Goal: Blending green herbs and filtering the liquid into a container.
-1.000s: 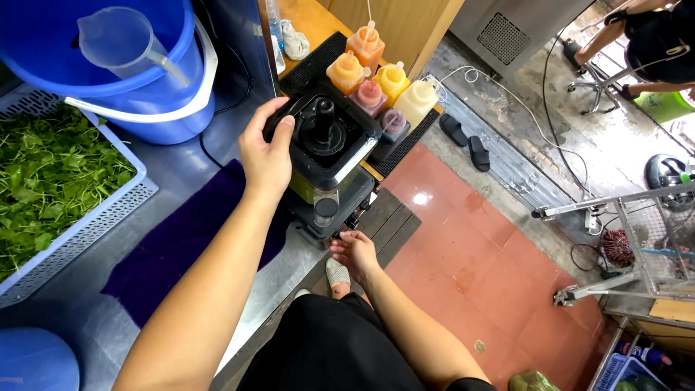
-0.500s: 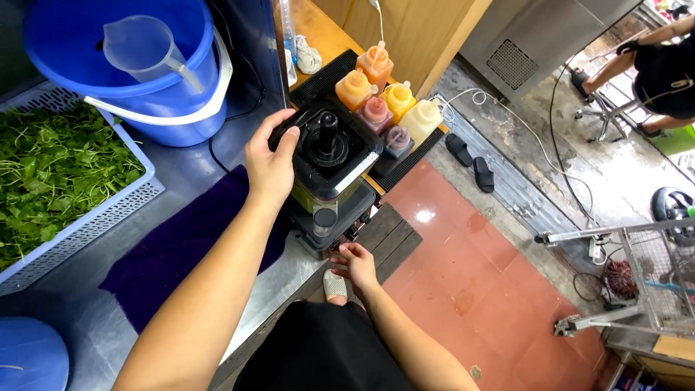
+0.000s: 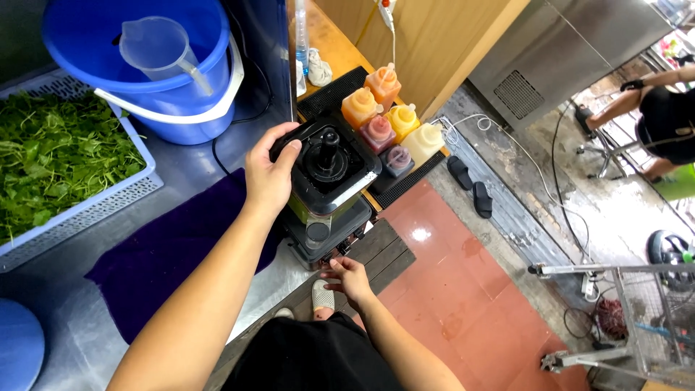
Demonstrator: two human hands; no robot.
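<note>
Blender lid point(image 3: 329, 161) is gripped by left hand point(image 3: 269, 174); right hand point(image 3: 349, 277), loosely open, touches blender base point(image 3: 322, 235); controls hidden, jar mostly covered.

The left hand point(image 3: 269, 176) covers the near-left corner of the blender lid point(image 3: 329, 161), and the blender base point(image 3: 322, 235) controls under the right hand point(image 3: 350, 277) are too small to read. The green-leaf crate point(image 3: 79, 217) and blue disc point(image 3: 18, 355) are cut by the left edge. The other person point(image 3: 662, 119) is cropped at the right edge.

Single head-worn view, steeply downward from above the person's own arms, close over the blender point(image 3: 329, 181) at the counter point(image 3: 58, 318) edge, tilted so the red floor point(image 3: 463, 304) runs off right toward a distant trolley point(image 3: 637, 318); no second view.
</note>
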